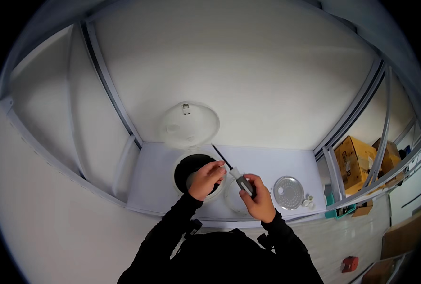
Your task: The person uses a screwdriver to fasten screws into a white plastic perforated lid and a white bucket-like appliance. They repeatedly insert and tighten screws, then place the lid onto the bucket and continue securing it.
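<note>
My right hand (pixel 258 198): fingers closed round the screwdriver (pixel 245 184), near frame centre, tip up-left. Left hand (pixel 206 181): half-curled over the cooker (pixel 176 180), left of centre; can't tell if I hold anything. Lid (pixel 198 125) raised above; disc (pixel 288 193) lower right.

Workshop-like booth (pixel 229 71), metal posts (pixel 110 83), white worktable (pixel 149 182), screwdriver (pixel 237 174) out, cardboard boxes (pixel 355 163) alongside

Dim, soft, greyish light; source out of view. Far panel (pixel 253 80) unevenly lit, with a faint, soft-edged shadow left of the raised lid (pixel 198 125). Small glints on the perforated disc (pixel 288 193), right. Dark opening (pixel 184 169) and near sleeves (pixel 165 232) swallow detail. Left frame rail (pixel 107 78) fairly straight; outer edges bow strongly, corners black. Small parts (pixel 309 202), right, look soft.
</note>
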The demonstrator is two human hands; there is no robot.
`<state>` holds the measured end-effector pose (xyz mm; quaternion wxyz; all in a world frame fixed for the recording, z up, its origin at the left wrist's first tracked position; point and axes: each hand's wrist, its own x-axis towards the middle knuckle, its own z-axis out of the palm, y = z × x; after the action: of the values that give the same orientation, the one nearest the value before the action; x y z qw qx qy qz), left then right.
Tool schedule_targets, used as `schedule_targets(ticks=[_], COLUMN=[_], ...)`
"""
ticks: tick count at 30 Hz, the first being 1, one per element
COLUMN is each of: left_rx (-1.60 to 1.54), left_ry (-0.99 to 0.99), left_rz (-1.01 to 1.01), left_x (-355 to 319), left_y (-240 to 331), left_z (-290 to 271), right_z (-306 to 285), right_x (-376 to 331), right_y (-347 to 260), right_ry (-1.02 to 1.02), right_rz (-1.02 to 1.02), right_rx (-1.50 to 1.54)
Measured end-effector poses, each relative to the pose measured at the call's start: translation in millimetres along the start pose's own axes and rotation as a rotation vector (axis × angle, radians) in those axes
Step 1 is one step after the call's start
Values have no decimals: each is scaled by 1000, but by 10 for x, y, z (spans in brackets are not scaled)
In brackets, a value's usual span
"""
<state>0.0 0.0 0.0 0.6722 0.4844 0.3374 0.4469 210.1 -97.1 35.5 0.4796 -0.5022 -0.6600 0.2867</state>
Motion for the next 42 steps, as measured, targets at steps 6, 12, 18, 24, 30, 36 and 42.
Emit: schedule_targets(ticks=[6,12,18,24,30,36,42], left_rx=[-6,-5,-38,-87,-95,-209,-369], left_ry=[-180,-226,-262,-301,-314,-358,-479], left_rz=[-35,-83,-139,-150,-164,-174,-187], left_x=[123,203,230,307,315,362,352], left_y=[75,140,41,9,41,-47,32], left_z=[-442,-729,-923,-969,-1003,-1070,-1108], right_z=[674,1112,1335,1396,1464,1447,1367], right_x=[236,333,321,351,357,363,470], right_y=[-132,-207,-314,-338,-324,-262,-314], right_ry=[63,178,235,263,311,247,166], right_rz=[-3,20,150,204,169,313,581], right_rx=[-139,-252,-224,-215,-213,78,692])
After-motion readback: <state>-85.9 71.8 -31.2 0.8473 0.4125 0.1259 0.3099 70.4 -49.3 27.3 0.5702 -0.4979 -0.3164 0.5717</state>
